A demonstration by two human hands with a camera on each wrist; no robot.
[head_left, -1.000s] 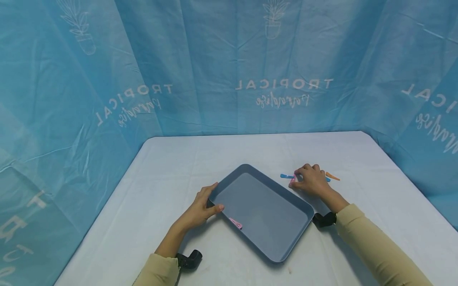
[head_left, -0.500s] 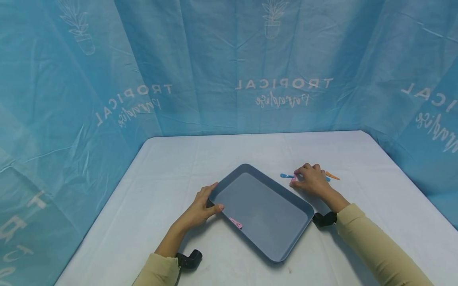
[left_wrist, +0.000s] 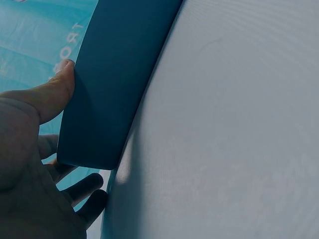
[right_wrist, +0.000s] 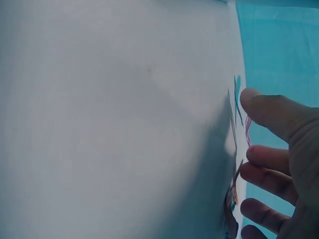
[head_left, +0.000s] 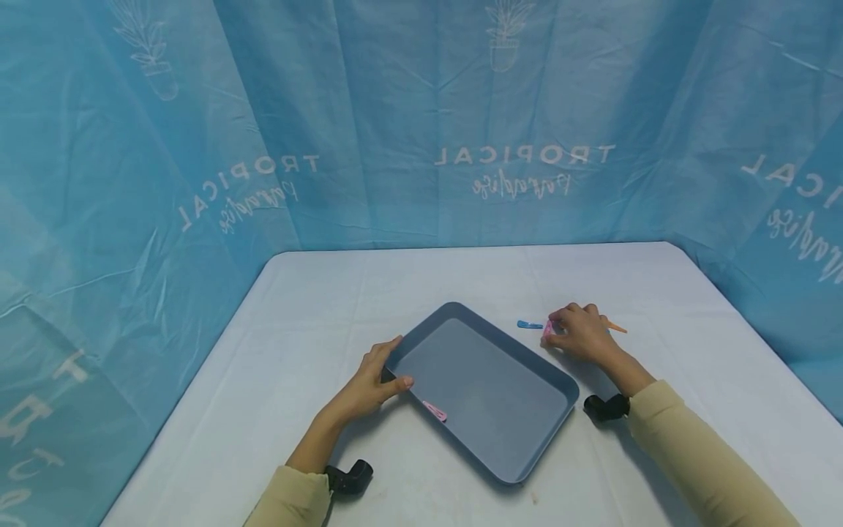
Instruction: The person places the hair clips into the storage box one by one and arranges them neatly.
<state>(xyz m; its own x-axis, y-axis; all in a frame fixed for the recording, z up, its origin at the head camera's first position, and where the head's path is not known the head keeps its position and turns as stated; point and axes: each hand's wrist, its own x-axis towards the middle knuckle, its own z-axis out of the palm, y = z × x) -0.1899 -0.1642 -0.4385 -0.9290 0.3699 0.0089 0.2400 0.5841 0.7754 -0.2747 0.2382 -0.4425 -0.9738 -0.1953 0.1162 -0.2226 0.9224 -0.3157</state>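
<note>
We see a pink clip point(head_left: 548, 329) pinched between the thumb and finger of the right hand point(head_left: 579, 334), right of the gray tray point(head_left: 481, 388); whether it touches the white counter point(head_left: 316, 322), we cannot tell. A blue clip point(head_left: 530, 324) lies just left of it, an orange clip point(head_left: 616, 327) beyond the knuckles. Our left hand point(head_left: 370, 382) grips the tray's left corner, near a second pink clip point(head_left: 435, 412) inside against the wall. Behind hangs a blue curtain point(head_left: 375, 110).

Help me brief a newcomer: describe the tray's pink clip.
On the white table sits a gray tray. Along the edge that the left hand holds lies a small pink clip. No hand touches it; the other pink clip is pinched in the right hand.
</note>
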